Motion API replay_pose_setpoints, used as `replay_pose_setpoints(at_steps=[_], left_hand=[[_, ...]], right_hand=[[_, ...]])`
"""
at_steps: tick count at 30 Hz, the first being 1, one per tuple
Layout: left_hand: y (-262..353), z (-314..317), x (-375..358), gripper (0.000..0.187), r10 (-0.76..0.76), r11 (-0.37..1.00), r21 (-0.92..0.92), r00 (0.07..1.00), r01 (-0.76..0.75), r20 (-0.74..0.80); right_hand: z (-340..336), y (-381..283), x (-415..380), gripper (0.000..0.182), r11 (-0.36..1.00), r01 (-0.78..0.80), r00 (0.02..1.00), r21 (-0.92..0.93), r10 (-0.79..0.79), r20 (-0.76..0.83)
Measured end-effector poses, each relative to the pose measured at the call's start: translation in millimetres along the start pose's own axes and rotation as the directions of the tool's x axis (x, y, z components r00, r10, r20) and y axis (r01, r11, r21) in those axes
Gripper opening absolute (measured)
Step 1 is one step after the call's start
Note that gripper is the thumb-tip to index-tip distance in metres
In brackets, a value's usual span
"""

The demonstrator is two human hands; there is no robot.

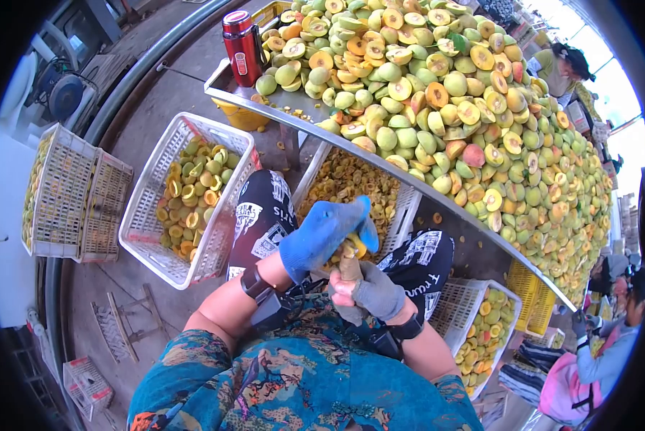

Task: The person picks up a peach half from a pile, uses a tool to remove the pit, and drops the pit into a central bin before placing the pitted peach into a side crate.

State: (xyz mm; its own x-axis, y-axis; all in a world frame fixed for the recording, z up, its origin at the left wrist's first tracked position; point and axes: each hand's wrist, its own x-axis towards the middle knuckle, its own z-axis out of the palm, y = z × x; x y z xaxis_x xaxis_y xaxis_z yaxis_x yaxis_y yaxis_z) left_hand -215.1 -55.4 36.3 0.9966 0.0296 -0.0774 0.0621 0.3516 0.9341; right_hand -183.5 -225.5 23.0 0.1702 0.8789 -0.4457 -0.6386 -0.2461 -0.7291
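My left hand (315,235), in a blue glove, is closed around a yellow peach piece (357,246), mostly hidden by the fingers. My right hand (374,291) wears a grey glove with bare fingertips and grips a tool by its thick, light-brown handle (349,267). The tool's upper end meets the fruit; its working tip is hidden. Both hands meet above my lap, in front of a white crate (407,215) between my knees. Small brownish-yellow fruit scraps (355,179) fill that crate. Beyond it, a metal-edged table (437,192) bears a large heap of halved peaches (408,86).
A red thermos (242,54) stands on the table's left corner. White crates of peach halves stand left (139,208) and right (509,323) of me. Stacked crates (63,194) and a small wooden stool (125,323) are further left. Co-workers (610,352) sit at the right and far side.
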Motion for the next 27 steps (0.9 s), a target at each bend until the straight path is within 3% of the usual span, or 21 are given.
replay_pose_setpoints(at_steps=[1,2,4,5,7,8,9,11,12,13,14,16,18,19,21,23,25,27], left_hand=[[-7,3,4,0.055,-0.056,0.986,-0.165,0.986,0.029,-0.16],[-18,1,10,0.051,-0.161,0.88,-0.467,0.98,0.09,-0.115],[-27,0,12,0.049,-0.223,0.856,-0.509,0.954,0.094,-0.2],[-30,0,14,0.048,-0.285,0.83,-0.55,0.917,0.091,-0.278],[-34,-10,10,0.046,-0.237,0.838,-0.54,0.944,0.079,-0.229],[-31,-12,9,0.046,0.031,0.995,-0.084,0.956,-0.058,-0.291],[-29,-16,7,0.048,0.296,0.9,0.392,0.929,-0.193,-0.223],[-27,-33,6,0.05,0.273,0.884,0.428,0.951,-0.188,-0.148],[-27,-35,4,0.051,0.086,0.988,-0.108,0.976,-0.11,-0.2],[-26,-36,1,0.052,-0.105,0.79,-0.613,0.984,-0.006,-0.146],[-30,-41,2,0.048,-0.11,0.761,-0.649,0.985,-0.004,-0.134],[-32,-35,-1,0.041,-0.096,0.794,-0.608,0.982,-0.023,-0.163],[-29,-26,-3,0.029,-0.085,0.836,-0.547,0.972,-0.049,-0.217],[-31,-23,-3,0.029,-0.086,0.836,-0.546,0.973,-0.047,-0.215],[-35,-20,-2,0.032,0.075,0.935,-0.302,0.936,-0.186,-0.344],[-29,-12,-3,0.041,0.105,0.95,-0.241,0.927,-0.201,-0.359],[-19,-3,-7,0.053,0.094,0.978,-0.137,0.919,-0.157,-0.383],[-20,-3,-11,0.062,0.093,0.976,-0.153,0.937,-0.152,-0.336]], right_hand=[[-3,0,1,0.017,1.0,0.0,1.0,0.0,0.0,0.0],[-6,1,4,0.018,0.978,0.034,0.999,-0.207,-0.036,-0.007],[-14,8,14,0.025,0.855,0.09,0.989,-0.51,-0.135,-0.052],[-17,10,15,0.025,0.854,0.092,0.99,-0.512,-0.136,-0.049],[-17,14,18,0.037,0.733,0.164,0.952,-0.66,-0.293,-0.089],[-19,17,18,0.037,0.733,0.165,0.953,-0.659,-0.291,-0.085],[-22,22,16,0.038,0.834,0.203,0.937,-0.513,-0.317,-0.145],[-27,22,12,0.041,0.937,0.296,0.899,-0.183,-0.338,-0.277],[-32,16,10,0.039,0.96,0.238,0.893,-0.147,-0.276,-0.356],[-29,10,9,0.041,0.961,0.204,0.846,-0.185,-0.269,-0.46],[-31,12,12,0.041,0.953,0.19,0.815,-0.237,-0.287,-0.503],[-28,13,14,0.042,0.943,0.176,0.778,-0.281,-0.308,-0.547],[-14,6,10,0.04,0.682,0.119,0.699,-0.721,-0.574,-0.427],[-6,0,7,0.04,0.683,0.12,0.698,-0.721,-0.574,-0.428],[9,-12,3,0.04,0.71,0.026,0.767,-0.704,-0.465,-0.441],[13,-9,7,0.04,0.689,0.051,0.731,-0.723,-0.519,-0.443],[9,0,14,0.039,0.47,0.123,0.615,-0.874,-0.727,-0.304],[12,0,17,0.038,0.514,0.065,0.618,-0.855,-0.694,-0.37]])
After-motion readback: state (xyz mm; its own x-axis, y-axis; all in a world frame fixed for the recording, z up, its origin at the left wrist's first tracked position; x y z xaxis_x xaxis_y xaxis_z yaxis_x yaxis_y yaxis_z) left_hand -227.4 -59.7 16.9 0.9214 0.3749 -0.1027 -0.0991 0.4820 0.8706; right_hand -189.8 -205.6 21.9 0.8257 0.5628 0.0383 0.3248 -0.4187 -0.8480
